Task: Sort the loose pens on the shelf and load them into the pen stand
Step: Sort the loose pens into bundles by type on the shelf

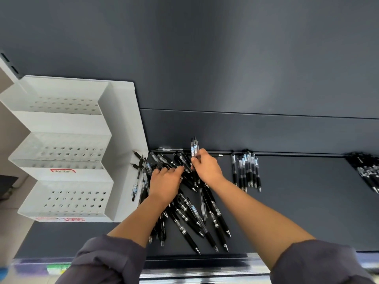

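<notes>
Head view: loose pens (192, 218) crowd shelf (297, 201) between stand (123, 111) and bundle (247, 171).

Bare shelf (297, 201) lies between the loose pile (194, 218) and sorted bundle (247, 171).

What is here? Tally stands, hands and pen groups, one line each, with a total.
Stand: 1
Hands: 2 (left hand, right hand)
Pen groups: 4 (heap, sorted bunch, edge bunch, held pens)
Total: 7
</notes>
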`<move>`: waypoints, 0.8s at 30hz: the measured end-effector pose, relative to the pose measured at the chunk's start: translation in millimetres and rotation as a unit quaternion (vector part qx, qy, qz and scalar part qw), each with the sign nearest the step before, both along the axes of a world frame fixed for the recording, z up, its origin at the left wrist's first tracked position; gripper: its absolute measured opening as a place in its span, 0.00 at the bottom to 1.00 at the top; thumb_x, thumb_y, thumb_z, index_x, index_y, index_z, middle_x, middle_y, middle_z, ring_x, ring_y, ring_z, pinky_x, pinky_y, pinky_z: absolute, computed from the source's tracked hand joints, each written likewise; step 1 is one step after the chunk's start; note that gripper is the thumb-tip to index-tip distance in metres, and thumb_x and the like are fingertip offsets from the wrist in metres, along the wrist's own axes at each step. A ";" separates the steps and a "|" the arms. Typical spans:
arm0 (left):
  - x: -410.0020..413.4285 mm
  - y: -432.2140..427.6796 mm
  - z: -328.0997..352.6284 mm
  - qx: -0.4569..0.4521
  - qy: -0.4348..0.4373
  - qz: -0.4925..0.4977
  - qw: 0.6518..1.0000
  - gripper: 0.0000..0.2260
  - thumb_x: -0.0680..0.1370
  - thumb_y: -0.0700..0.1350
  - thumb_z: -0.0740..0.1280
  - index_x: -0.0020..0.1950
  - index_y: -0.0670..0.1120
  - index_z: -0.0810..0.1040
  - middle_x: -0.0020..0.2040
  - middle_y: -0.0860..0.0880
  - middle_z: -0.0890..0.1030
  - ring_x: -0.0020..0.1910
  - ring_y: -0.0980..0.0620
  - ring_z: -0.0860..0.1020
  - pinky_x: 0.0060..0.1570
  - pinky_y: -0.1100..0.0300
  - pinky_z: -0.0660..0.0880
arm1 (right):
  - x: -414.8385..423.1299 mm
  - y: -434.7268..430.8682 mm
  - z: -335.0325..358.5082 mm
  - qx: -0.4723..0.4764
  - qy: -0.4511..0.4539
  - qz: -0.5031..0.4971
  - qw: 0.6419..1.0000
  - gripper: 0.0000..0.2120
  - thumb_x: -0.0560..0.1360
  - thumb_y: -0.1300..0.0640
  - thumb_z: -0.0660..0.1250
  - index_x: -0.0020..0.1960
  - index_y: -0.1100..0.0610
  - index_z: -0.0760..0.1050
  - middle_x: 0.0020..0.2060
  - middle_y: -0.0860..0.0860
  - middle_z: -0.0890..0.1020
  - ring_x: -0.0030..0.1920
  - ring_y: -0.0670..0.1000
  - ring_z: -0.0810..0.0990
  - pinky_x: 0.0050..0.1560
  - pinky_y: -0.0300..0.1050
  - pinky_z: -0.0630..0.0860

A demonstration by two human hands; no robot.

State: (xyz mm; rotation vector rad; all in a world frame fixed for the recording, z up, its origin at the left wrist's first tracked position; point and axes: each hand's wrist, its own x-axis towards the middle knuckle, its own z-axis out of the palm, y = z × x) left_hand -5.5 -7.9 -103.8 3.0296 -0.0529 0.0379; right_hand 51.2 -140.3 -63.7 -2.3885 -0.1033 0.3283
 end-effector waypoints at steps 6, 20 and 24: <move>-3.8 1.8 -1.3 0.005 0.018 -0.012 1.000 0.12 0.81 0.51 0.54 0.64 0.56 0.70 0.56 0.51 0.78 0.55 0.47 0.73 0.52 0.53 0.64 | -1.1 0.3 -3.3 0.001 -0.002 0.004 1.000 0.07 0.80 0.53 0.57 0.54 0.55 0.68 0.42 0.52 0.83 0.46 0.55 0.80 0.46 0.50 0.77; -0.7 -8.0 17.4 -0.226 0.038 0.157 0.961 0.05 0.78 0.50 0.61 0.49 0.51 0.73 0.45 0.50 0.79 0.49 0.46 0.77 0.49 0.53 0.69 | 0.6 1.5 3.1 0.030 -0.017 -0.003 0.999 0.05 0.80 0.53 0.58 0.50 0.54 0.67 0.41 0.49 0.83 0.47 0.54 0.80 0.49 0.51 0.76; 1.2 -6.0 24.9 -0.354 -0.003 0.159 0.922 0.05 0.77 0.40 0.64 0.46 0.47 0.68 0.35 0.52 0.72 0.37 0.49 0.73 0.37 0.56 0.70 | 1.2 1.0 9.4 0.026 -0.017 -0.006 0.999 0.05 0.79 0.52 0.58 0.49 0.53 0.67 0.38 0.48 0.83 0.44 0.53 0.80 0.46 0.49 0.75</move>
